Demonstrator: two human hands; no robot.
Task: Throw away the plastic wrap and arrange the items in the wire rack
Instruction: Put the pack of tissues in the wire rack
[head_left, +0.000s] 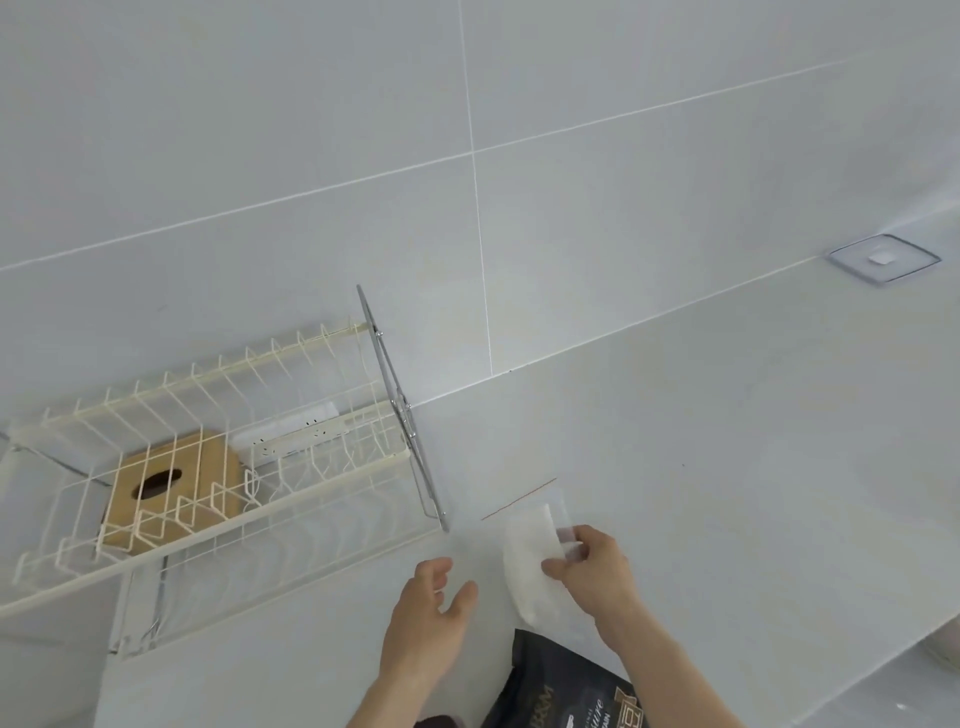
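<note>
A cream wire rack (218, 441) stands at the left on the white counter (727, 467). Inside it lie a wooden tissue box (171, 483) and a white power strip (291, 431). A metal grid (400, 410) leans upright against the rack's right end. My right hand (592, 566) pinches a clear plastic wrap (563, 522) that holds a white folded item (530, 566), lying on the counter. My left hand (431, 603) hovers just left of it, fingers apart and holding nothing. A black packet (561, 686) lies at the bottom edge, below my right hand.
A tiled wall rises behind the counter. A clear square holder (883, 259) sits at the far right by the wall. A thin brown stick (519, 499) lies on the counter above the wrap. The counter's edge runs along the lower right.
</note>
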